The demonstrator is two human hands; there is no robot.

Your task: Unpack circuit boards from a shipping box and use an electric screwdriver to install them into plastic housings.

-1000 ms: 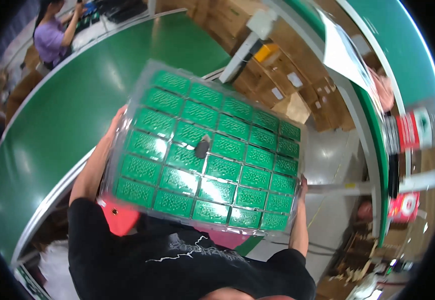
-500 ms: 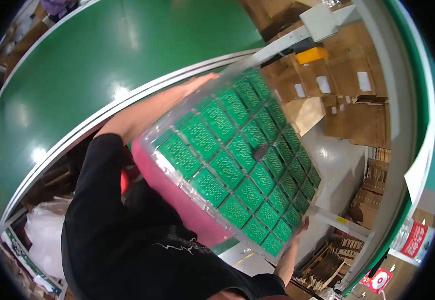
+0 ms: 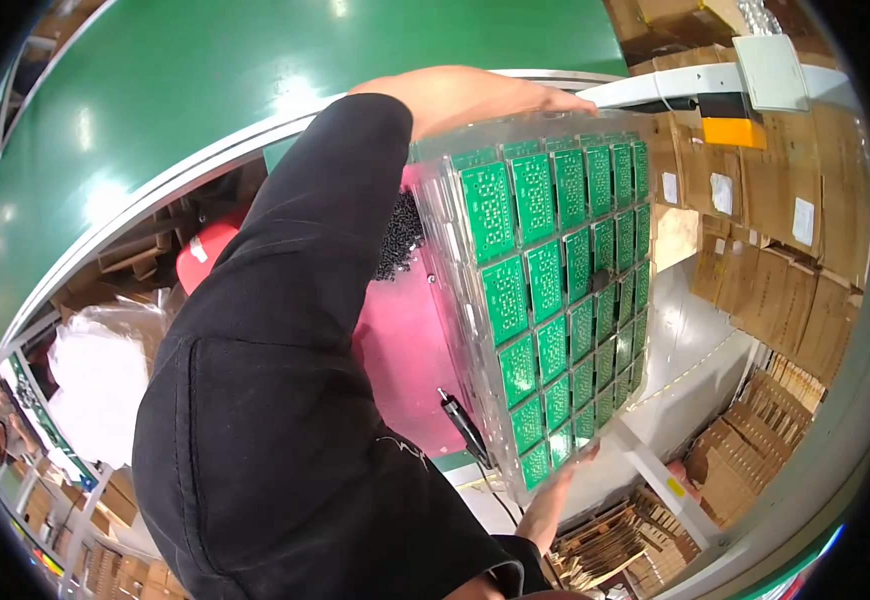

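A large clear plastic tray (image 3: 500, 440), tilted up on edge, carries rows of green circuit boards (image 3: 553, 345). My left hand (image 3: 567, 102) grips its far edge, fingers partly hidden behind the rim. Down at the near right corner my right hand (image 3: 560, 490) holds the opposite edge, its fingers mostly behind the tray. A small dark piece (image 3: 598, 281) sits among the boards. Left of the tray, a pink mat (image 3: 405, 350) bears a heap of small black parts (image 3: 398, 238) and a black electric screwdriver (image 3: 466, 430) with a cord.
A green worktable (image 3: 205, 90) with a pale metal edge spans the far left. Stacked cardboard boxes (image 3: 795, 170) stand at the right. A white plastic bag (image 3: 105, 370) and a red object (image 3: 205, 255) lie at the left. A metal frame bar (image 3: 655, 470) crosses below the tray.
The tray has shifted right and turned steeper, both hands still on it. The screwdriver and black parts on the pink mat have come into sight.
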